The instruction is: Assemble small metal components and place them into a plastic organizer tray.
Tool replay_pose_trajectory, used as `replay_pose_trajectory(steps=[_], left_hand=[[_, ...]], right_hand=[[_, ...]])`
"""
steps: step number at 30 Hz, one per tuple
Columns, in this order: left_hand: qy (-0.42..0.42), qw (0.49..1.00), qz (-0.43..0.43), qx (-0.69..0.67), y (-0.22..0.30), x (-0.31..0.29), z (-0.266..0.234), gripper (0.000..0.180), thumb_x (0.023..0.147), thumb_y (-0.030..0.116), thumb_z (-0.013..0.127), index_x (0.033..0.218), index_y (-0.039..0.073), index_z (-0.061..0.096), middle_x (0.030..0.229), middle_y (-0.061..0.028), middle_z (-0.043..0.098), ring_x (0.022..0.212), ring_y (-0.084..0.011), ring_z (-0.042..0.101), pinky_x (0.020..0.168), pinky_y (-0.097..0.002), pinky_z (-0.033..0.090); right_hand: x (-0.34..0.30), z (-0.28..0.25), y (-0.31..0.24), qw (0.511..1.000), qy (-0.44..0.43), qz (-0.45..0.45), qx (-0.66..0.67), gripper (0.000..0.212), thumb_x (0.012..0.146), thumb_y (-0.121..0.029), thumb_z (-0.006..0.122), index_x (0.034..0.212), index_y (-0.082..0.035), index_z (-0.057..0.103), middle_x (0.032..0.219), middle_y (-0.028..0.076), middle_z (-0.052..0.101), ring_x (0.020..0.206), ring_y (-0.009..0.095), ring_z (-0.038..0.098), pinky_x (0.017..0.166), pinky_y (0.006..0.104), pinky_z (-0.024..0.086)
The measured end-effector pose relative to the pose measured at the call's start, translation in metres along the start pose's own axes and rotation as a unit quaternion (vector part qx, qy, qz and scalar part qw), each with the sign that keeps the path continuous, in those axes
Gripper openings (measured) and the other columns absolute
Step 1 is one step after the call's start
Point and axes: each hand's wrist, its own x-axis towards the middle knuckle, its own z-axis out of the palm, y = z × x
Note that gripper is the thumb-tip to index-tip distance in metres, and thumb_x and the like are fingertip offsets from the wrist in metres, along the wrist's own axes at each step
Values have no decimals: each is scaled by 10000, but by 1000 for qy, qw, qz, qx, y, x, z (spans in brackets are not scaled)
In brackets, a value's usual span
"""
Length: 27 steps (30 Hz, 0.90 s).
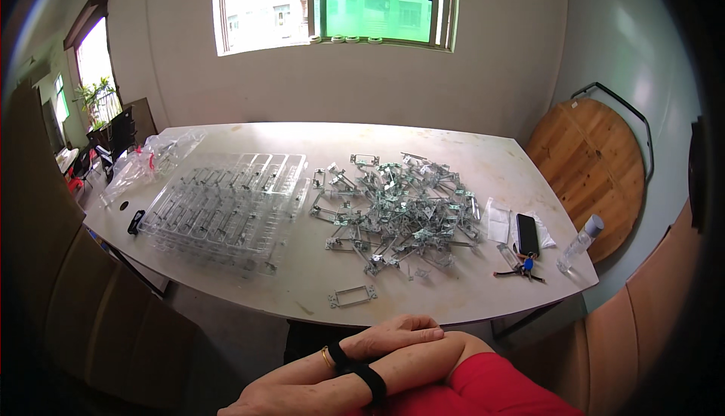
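My forearms are crossed at the lower edge, each with a black wristband. My left hand (400, 334) lies flat on the bend of my right arm, holding no tool or part. At the lower left my right hand (260, 401) rests near my left arm, cut off by the frame, its fingers hidden. Nearest to my hands on the table is a single metal bracket (352, 296), a thin rectangular frame. Beyond it spreads a tangled pile of metal brackets (411, 212). Left of the pile are stacked clear plastic trays (226, 208), with brackets in rows of compartments.
On the white table (302, 295), a black phone (527, 235) lies by white tissues (498, 221). Near it are a blue-and-black small object (525, 267) and a clear bottle (580, 244). A plastic bag (155, 160) and a small black object (136, 222) sit left. A round wooden tabletop (593, 174) leans right.
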Motion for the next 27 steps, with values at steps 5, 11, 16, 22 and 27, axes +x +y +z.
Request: replay_pose_trajectory(steps=[5, 11, 16, 22, 27], left_hand=[[26, 992, -40, 113, 8, -11, -5, 547, 1075, 526, 638, 1250, 9, 662, 1102, -13, 686, 1032, -73, 588, 891, -266, 488], [33, 996, -32, 80, 0, -8, -2, 528, 1069, 515, 656, 1226, 11, 662, 1070, -2, 674, 1034, -79, 583, 900, -273, 486], [9, 999, 10, 34, -2, -4, 3, 559, 1053, 544, 669, 1220, 11, 657, 1058, 10, 661, 1003, -74, 573, 885, -258, 480], [7, 994, -40, 102, 4, -12, -7, 580, 1053, 555, 662, 1248, 9, 644, 1080, 7, 663, 1006, -74, 578, 891, -262, 485], [29, 998, 15, 58, 9, -11, 10, 532, 1062, 513, 670, 1231, 10, 644, 1073, 11, 661, 1000, -78, 578, 883, -266, 486]], right_hand=[[-4, 7, 11, 997, 21, -58, -38, 165, 1070, -198, 620, 1048, -40, 661, 923, 149, 734, 845, 358, 729, 728, 434, 579], [-5, 6, 10, 998, 24, -46, -45, 153, 1062, -191, 626, 1038, -44, 658, 924, 158, 734, 846, 371, 727, 725, 438, 578], [-3, 7, 4, 996, -4, -63, -61, 156, 1064, -174, 625, 1027, -25, 647, 923, 170, 725, 845, 367, 719, 723, 426, 573], [-2, 12, 7, 994, -8, -98, -38, 158, 1068, -156, 623, 1025, -6, 641, 915, 182, 714, 837, 362, 706, 712, 424, 561], [-6, 12, 9, 993, 2, -86, -77, 154, 1068, -151, 622, 1021, -5, 641, 910, 179, 718, 832, 358, 708, 702, 430, 555]])
